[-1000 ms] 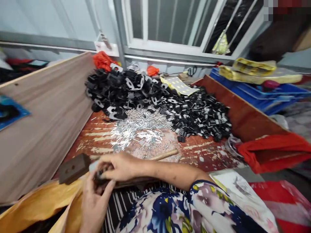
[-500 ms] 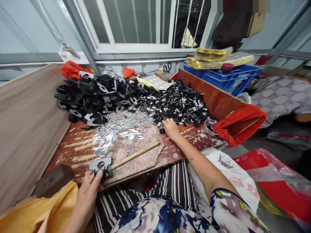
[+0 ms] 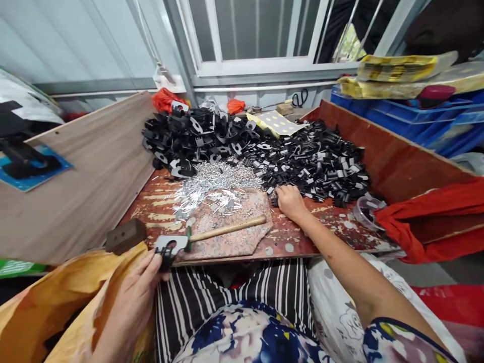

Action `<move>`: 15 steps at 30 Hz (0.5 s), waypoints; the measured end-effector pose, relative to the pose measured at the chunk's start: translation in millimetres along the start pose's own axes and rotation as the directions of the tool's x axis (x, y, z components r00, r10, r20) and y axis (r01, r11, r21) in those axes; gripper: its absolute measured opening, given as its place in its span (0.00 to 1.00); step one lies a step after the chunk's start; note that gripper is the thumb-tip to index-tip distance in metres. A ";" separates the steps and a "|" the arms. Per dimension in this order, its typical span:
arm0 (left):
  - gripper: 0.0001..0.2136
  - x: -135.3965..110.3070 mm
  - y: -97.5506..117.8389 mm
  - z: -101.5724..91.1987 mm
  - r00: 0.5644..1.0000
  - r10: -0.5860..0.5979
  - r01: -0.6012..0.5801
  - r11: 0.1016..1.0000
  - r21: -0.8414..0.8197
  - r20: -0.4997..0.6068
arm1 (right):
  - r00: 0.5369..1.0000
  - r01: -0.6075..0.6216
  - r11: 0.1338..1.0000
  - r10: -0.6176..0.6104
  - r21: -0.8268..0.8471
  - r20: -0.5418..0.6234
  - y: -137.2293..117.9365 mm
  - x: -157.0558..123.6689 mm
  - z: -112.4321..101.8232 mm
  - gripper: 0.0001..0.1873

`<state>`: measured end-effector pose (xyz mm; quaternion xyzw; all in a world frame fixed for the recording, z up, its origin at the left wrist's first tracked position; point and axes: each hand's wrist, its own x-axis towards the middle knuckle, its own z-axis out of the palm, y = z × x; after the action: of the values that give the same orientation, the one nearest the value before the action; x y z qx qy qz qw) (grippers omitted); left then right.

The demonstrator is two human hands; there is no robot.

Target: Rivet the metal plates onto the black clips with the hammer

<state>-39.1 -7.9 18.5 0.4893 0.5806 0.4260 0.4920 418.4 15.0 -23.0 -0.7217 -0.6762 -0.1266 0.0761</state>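
My left hand [image 3: 132, 297] pinches a black and grey bracket piece [image 3: 169, 248] at the near edge of the worn red table [image 3: 302, 242], beside the head of a wooden-handled hammer [image 3: 223, 230]. My right hand [image 3: 290, 201] reaches forward with fingers curled into the near edge of a heap of small black clips [image 3: 317, 169]; what it grips is hidden. A pile of larger black brackets [image 3: 185, 138] lies at the back left, and shiny metal pins [image 3: 212, 189] are spread between the two heaps over a speckled stone slab [image 3: 234, 227].
A wooden board [image 3: 83, 171] walls the left side and a red-brown board [image 3: 401, 161] the right. A dark block [image 3: 125, 235] sits near the left corner. Blue crates [image 3: 416, 116], red fabric [image 3: 427, 222], a clear plastic cup [image 3: 365, 212] and an orange bag [image 3: 56, 302] surround the table.
One second ago both hands worked a piece together at the near edge. The right hand then reached out to the small clip heap; the left stays with the bracket piece. The camera view shifted.
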 end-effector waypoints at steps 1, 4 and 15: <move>0.24 -6.5 1.3 2.4 0.997 -0.066 0.069 0.993 -0.100 0.027 | 1.000 -0.009 1.000 0.009 0.000 -0.021 0.5 -0.1 2.6 0.21; 0.24 -21.6 2.3 6.6 0.973 -0.200 0.223 0.940 -0.259 0.113 | 0.995 -0.050 0.999 0.050 0.004 -0.088 1.0 0.7 9.0 0.23; 0.15 -29.0 5.7 35.1 0.943 -0.189 0.249 0.947 -0.202 0.275 | 0.801 -0.019 0.871 0.307 0.491 -0.515 -24.8 -7.7 -28.2 0.11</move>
<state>-2.6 -35.1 23.2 0.4101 0.5099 0.3681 0.6605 391.1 1.5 0.2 -0.6664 -0.5642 -0.1675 0.4577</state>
